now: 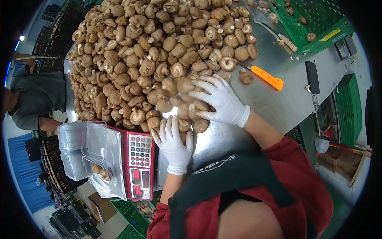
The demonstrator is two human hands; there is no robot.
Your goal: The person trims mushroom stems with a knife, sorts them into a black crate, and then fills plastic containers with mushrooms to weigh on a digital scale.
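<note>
A large heap of brown shiitake mushrooms point(131, 59) covers the metal table. My left hand point(174, 145), in a white glove, rests at the near edge of the heap with its fingers stretched out against several mushrooms. To its right, my gloved right hand point(225, 101) spreads its fingers over other mushrooms, some of them blurred by motion. Beside my left hand stands a red weighing scale point(140, 159) with lit red digits. On the scale sits an open clear plastic box point(96, 139) with a few mushrooms inside.
Stacked clear boxes point(71, 155) stand left of the scale. An orange-handled knife point(267, 77) and a black phone-like device point(312, 77) lie on the right. A green crate point(326, 42) holds a few mushrooms. Another person point(38, 99) is at the far left.
</note>
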